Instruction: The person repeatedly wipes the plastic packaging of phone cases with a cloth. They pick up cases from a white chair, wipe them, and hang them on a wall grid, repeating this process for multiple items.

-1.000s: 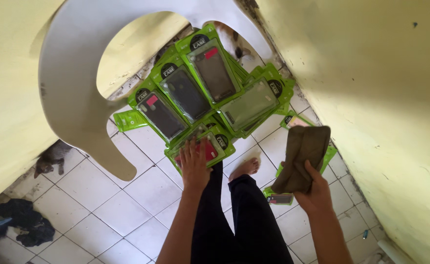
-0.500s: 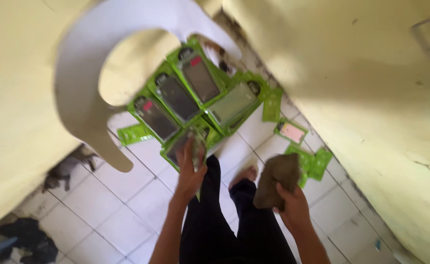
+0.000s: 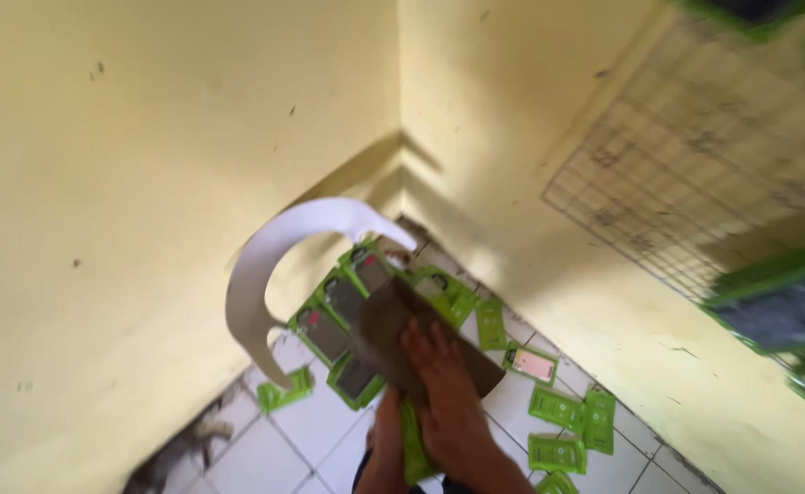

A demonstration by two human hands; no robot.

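Note:
My right hand (image 3: 446,395) is raised in front of me, gripping a flat dark brown cloth-like piece (image 3: 391,331). The piece covers part of the green phone-case packages (image 3: 336,306) piled on a white plastic chair (image 3: 258,274). My left hand (image 3: 386,437) is lower and just left of the right one, closed on a narrow green package (image 3: 411,450). Both forearms run off the bottom edge. The view is blurred.
Yellow walls meet in a corner behind the chair. More green packages (image 3: 562,416) lie scattered on the white tiled floor (image 3: 306,430) to the right. A wire grid (image 3: 695,183) hangs on the right wall, with green packages (image 3: 777,306) on it near the camera.
The view has swung upward toward the wall corner. My right hand has carried the brown piece up and left, over the packages. My left hand has lifted a green package.

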